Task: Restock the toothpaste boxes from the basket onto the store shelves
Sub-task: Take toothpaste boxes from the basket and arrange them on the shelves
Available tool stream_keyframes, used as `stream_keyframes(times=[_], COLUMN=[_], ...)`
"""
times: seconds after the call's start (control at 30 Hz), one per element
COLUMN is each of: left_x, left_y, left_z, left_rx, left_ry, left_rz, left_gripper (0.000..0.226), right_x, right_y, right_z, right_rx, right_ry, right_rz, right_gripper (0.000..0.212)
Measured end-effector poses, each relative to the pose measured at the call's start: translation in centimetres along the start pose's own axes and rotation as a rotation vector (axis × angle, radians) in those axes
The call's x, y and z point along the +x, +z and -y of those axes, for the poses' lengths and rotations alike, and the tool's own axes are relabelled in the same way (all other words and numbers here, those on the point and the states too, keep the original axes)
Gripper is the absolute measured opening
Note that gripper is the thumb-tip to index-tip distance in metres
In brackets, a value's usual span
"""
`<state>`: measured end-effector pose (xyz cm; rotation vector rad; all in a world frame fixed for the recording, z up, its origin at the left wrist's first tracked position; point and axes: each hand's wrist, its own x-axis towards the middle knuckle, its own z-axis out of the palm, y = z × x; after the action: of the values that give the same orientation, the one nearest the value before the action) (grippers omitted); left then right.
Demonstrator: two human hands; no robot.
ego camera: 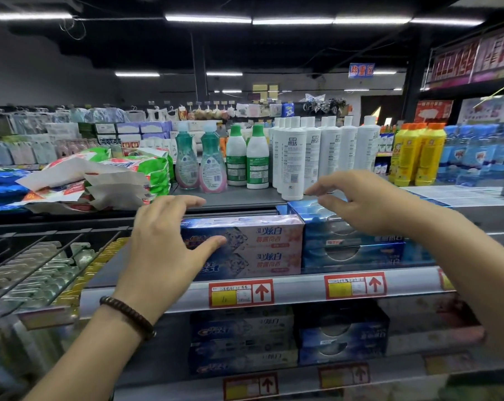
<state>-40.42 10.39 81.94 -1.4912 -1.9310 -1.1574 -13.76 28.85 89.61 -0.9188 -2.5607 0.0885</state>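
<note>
Pink toothpaste boxes [262, 246]: two stacked, lay lengthwise along shelf edge [298, 288].
Left hand [164, 247]: fingers spread, touched their left end.
Right hand [369, 204]: loose-fingered, hovered over blue toothpaste boxes [352, 253].

Pink-blue toothpaste boxes [262, 247] stacked two high on shelf [298, 287]; blue boxes [357, 251] touching right.

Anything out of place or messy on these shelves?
Yes: the green and white bags on the top shelf at left lie crumpled and slumped over one another, while the bottles beside them stand upright in rows. The toothpaste boxes by the left hand sit squarely stacked.
</note>
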Motion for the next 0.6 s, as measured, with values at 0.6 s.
stream_keyframes(times=[0.6], left_x=[9.0], left_y=[8.6], left_z=[-13.8], left_rx=[0.316], left_ry=[0.421], left_rz=[0.714], left_gripper=[0.127], right_x=[-1.9], right_y=[-1.1], right_z=[-7.2], right_rx=[-0.285], right_ry=[0.032], right_rz=[0.252], right_gripper=[0.111])
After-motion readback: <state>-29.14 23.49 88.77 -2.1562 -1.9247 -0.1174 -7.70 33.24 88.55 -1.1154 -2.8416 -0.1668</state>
